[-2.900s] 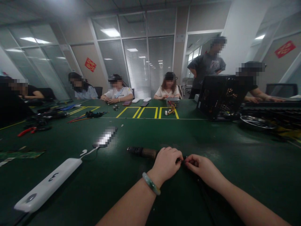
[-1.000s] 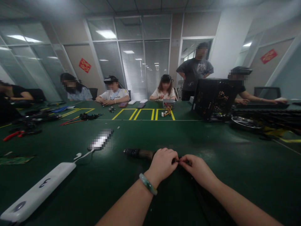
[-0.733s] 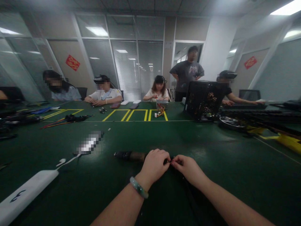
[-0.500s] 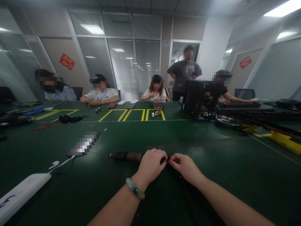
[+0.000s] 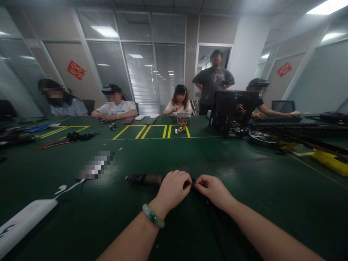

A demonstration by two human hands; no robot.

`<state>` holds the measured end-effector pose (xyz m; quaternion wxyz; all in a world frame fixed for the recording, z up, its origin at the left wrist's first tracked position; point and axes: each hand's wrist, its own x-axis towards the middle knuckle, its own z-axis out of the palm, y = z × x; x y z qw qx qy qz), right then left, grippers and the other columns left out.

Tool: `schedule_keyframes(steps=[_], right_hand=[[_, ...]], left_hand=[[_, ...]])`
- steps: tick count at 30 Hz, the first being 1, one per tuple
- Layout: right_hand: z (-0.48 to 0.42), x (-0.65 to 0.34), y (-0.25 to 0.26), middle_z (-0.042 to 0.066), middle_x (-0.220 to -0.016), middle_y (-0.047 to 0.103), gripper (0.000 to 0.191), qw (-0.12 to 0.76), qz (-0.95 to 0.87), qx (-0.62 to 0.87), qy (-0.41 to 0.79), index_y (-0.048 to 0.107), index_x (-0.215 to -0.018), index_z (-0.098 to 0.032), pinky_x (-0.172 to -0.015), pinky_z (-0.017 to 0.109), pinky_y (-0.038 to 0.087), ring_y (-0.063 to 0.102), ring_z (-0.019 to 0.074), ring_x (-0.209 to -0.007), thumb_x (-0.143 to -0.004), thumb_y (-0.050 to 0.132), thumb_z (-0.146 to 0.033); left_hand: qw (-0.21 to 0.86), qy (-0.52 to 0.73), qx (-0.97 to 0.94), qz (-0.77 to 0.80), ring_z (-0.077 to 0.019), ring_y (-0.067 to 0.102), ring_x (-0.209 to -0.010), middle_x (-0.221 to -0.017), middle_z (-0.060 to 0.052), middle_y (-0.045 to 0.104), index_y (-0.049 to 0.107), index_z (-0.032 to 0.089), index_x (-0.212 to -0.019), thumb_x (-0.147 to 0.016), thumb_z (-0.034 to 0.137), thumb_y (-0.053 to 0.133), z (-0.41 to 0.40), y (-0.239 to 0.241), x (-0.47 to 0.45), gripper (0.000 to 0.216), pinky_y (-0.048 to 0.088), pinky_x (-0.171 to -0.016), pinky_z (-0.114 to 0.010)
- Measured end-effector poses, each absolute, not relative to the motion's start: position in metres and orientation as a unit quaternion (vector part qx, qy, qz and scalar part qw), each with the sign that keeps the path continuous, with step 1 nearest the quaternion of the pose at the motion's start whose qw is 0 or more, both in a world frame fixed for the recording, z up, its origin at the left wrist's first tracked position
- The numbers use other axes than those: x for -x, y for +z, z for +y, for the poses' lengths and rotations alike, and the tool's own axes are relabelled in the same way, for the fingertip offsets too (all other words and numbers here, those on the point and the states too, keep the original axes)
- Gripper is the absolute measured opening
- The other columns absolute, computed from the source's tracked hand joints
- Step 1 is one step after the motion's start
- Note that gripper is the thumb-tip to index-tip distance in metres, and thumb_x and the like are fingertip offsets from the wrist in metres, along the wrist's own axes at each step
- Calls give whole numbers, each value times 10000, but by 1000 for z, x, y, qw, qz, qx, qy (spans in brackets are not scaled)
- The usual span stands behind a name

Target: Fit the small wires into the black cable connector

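My left hand (image 5: 173, 189), with a green bangle on its wrist, is closed round the right end of a dark cylindrical tool (image 5: 145, 179) that lies on the green table (image 5: 272, 188). My right hand (image 5: 213, 190) is pinched shut right beside it, fingertips touching the left hand's. Between the fingertips is something small and dark that I cannot make out. A black cable (image 5: 217, 224) runs from the hands toward me under my right forearm.
A white power bank (image 5: 25, 221) with a white cord lies at the lower left, next to a blurred phone (image 5: 95, 166). A black computer case (image 5: 231, 112) and a yellow part (image 5: 330, 161) stand at the right. Several people sit or stand across the table.
The view has swung to the right, so the power bank slid toward the left edge. Both hands stay pinched together at the tool's end.
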<state>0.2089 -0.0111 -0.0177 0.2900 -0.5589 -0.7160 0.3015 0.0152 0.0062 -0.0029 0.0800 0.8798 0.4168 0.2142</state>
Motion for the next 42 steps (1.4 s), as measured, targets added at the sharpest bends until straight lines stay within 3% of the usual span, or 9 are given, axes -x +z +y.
schedule_keyframes(steps=[31, 42], right_hand=[[-9, -210, -19, 9, -815, 709, 175, 295, -703, 549, 342, 687, -863, -189, -621, 230, 440, 641, 161, -734, -851, 576, -323], [-9, -210, -18, -3, -780, 701, 172, 286, -721, 548, 314, 695, -838, -202, -609, 233, 418, 625, 159, -715, -850, 573, -322]], left_hand=[[87, 191, -874, 439, -198, 553, -917, -923, -4, 628, 605, 219, -901, -844, 336, 633, 9, -2, -15, 133, 406, -825, -331], [78, 197, -882, 421, -198, 550, -936, -964, -16, 630, 606, 218, -933, -857, 243, 588, 6, 0, -15, 82, 407, -840, -336]])
